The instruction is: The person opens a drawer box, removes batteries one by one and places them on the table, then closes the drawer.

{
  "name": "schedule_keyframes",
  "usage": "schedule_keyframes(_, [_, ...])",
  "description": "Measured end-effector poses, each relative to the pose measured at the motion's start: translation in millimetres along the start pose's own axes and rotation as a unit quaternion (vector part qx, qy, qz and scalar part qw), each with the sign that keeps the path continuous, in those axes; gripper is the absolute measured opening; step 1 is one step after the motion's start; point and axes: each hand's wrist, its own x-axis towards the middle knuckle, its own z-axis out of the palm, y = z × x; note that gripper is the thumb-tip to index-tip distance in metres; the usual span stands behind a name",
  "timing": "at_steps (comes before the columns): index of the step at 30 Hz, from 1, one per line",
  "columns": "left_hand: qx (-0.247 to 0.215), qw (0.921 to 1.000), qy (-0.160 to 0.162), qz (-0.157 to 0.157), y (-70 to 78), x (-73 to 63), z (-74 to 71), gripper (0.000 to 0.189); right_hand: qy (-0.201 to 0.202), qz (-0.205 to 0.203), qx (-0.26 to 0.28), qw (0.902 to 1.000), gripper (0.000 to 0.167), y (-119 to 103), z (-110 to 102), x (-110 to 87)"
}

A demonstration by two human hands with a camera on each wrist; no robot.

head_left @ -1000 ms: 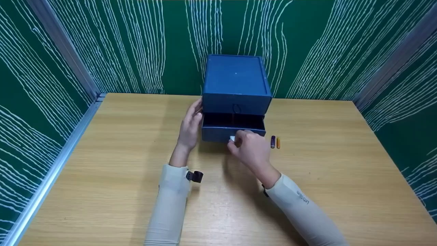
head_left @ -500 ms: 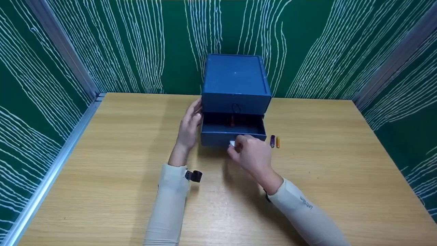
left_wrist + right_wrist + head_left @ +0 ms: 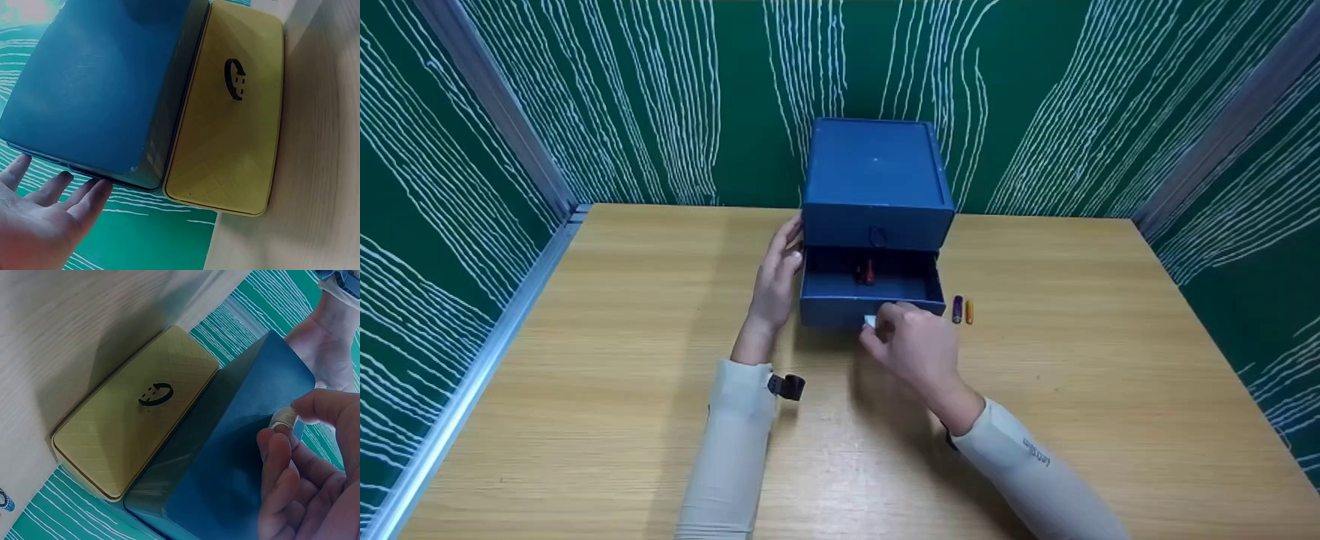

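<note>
A blue two-drawer cabinet (image 3: 877, 161) stands at the back of the table. Its lower drawer (image 3: 832, 312) is pulled out, and a small red object (image 3: 869, 271) lies inside; its kind is unclear. My right hand (image 3: 919, 345) pinches the drawer's white pull tab (image 3: 283, 417) between thumb and fingers. Against the cabinet's left side rests my left hand (image 3: 772, 289), its fingers extended along the edge in the left wrist view. A dark loop handle (image 3: 877, 236) is on the upper drawer front. Both wrist views show a yellowish panel (image 3: 225, 152) with a black loop.
Right of the drawer, a purple battery (image 3: 958, 309) and an orange battery (image 3: 969, 312) lie side by side on the wooden table (image 3: 607, 360). Green walls with white lines (image 3: 1035, 67) rise behind the cabinet and on both sides.
The lower drawer has slid further out toward the person, with my right hand on its tab. The red object inside has come into clearer view. My left hand stays at the cabinet's side.
</note>
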Motion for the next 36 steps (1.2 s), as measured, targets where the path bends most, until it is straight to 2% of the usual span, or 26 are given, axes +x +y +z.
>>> schedule_keyframes(15, [-0.002, 1.0000, -0.007, -0.007, -2.5, -0.3, -0.6, 0.058, -0.006, -0.005, -0.007, 0.9999, 0.018, -8.3, -5.7, -13.1])
schedule_keyframes(22, [-0.016, 0.9998, -0.005, 0.008, -2.0, 1.2, -0.8, 0.059, -0.004, -0.005, -0.012, 0.9999, 0.019, -11.6, -7.5, -16.8])
schedule_keyframes(29, [0.001, 1.0000, 0.002, 0.000, -2.7, 0.2, -1.1, 0.063, -0.004, -0.007, -0.019, 0.9998, 0.021, -13.8, -8.7, -21.2])
schedule_keyframes(36, [-0.002, 1.0000, 0.006, -0.002, -4.3, 0.4, -0.1, 0.066, -0.011, -0.005, -0.023, 0.9997, 0.021, -15.5, -11.1, -25.9])
